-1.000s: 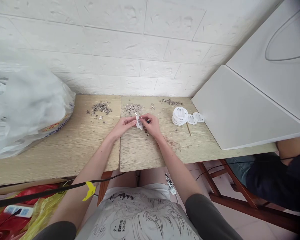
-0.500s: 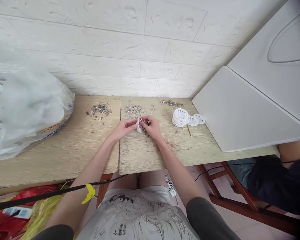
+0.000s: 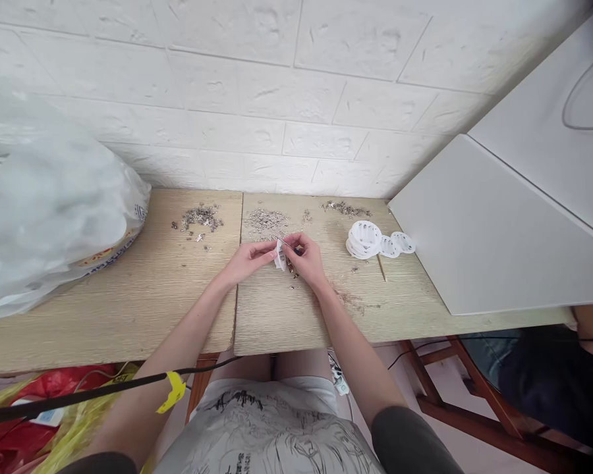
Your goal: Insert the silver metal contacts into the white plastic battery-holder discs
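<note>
1. The left hand (image 3: 247, 259) is curled nearly closed, its fingertips pinching a small white plastic disc (image 3: 279, 254) held on edge just above the bench (image 3: 128, 296).
2. The right hand (image 3: 306, 257) is closed as well, with thumb and forefinger pinched on a thin metal pin (image 3: 282, 242) whose tip slants up and left past the top of the disc. Whether the pin touches the disc is too small to tell.
3. The two hands meet at the disc, fingertips almost touching, over the bench's right board just beside the seam between the boards.
4. Directly under the disc lie a few dark metal bits (image 3: 290, 266).
5. Behind the disc, toward the wall, sits a pile of small metal parts (image 3: 265, 219); a second pile (image 3: 201, 216) lies to the disc's left and a thinner scatter (image 3: 346, 209) to its right.
6. To the right of the disc is a stack of white discs (image 3: 364, 238), with two more lying flat beside it and a thin wooden stick (image 3: 381, 268) just in front.
7. Well to the left of the disc, a large white plastic bag (image 3: 49, 210) rests on the bench.
8. Another person's dark clothing (image 3: 548, 382) shows at the lower right, well apart from the disc.
</note>
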Demonstrator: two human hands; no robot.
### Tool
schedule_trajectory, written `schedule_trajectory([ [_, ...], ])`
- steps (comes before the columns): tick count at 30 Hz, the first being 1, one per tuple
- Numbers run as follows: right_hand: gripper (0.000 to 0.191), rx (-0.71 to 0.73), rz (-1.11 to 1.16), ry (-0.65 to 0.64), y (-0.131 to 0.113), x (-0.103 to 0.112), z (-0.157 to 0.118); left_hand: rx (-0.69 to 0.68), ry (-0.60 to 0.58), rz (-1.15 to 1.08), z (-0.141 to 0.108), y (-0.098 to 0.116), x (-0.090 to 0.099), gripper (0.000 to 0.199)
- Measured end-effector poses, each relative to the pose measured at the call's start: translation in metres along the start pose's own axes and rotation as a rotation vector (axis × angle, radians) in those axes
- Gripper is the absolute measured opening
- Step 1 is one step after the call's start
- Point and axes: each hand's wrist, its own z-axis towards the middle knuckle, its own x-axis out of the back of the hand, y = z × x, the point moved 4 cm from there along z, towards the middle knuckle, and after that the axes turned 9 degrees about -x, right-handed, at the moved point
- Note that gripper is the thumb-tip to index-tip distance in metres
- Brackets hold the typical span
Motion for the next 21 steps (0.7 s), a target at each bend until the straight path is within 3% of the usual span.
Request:
schedule_trajectory([
  [14, 0.028, -0.194, 0.372, -0.108, 0.002, 0.001, -0.001, 0.032, 0.065, 0.02, -0.001, 0.008, -0.002, 0.054],
  [21, 0.028, -0.174, 0.331, -0.121, 0.001, 0.001, -0.001, 0.039, 0.091, 0.024, -0.002, 0.011, 0.0, 0.051],
])
